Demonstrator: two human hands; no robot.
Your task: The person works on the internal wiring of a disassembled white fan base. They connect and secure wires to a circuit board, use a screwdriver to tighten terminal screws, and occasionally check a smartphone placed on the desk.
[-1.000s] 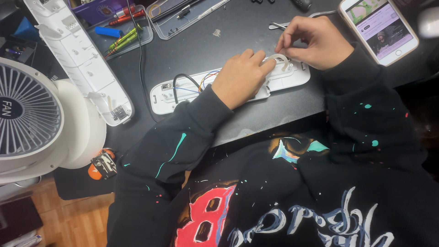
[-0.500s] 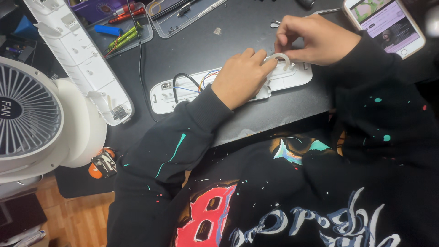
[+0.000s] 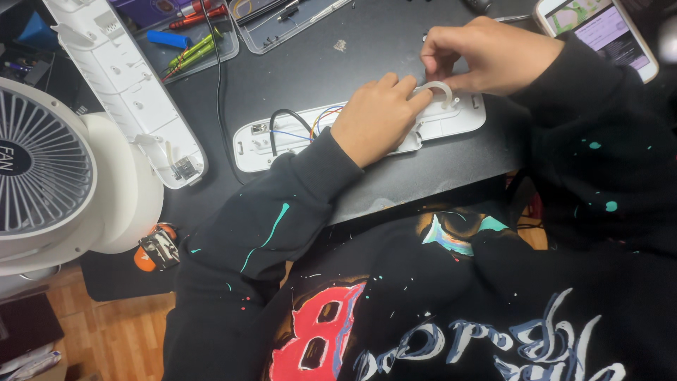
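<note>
Two hands work a small white ring on an opened white panel.

Head view: the panel (image 3: 360, 130) lies flat on the black surface (image 3: 303, 70), its inside face up, with a black cable and thin coloured wires (image 3: 314, 120) at its left half. The left hand (image 3: 377, 120) presses down on the panel's middle, fingers together, fingertips touching the ring (image 3: 436, 90). The right hand (image 3: 490, 56) has its fingers pinched on the ring from above, at the panel's right end. The ring looks light, thin and bendable, best pinched at its rim; the panel seems stiff plastic, light enough to slide unless pressed. The wires look delicate. A second white housing (image 3: 123, 85), a fan (image 3: 49, 169), a tray of screwdrivers (image 3: 190, 46) and a phone (image 3: 599, 32) lie around.
</note>
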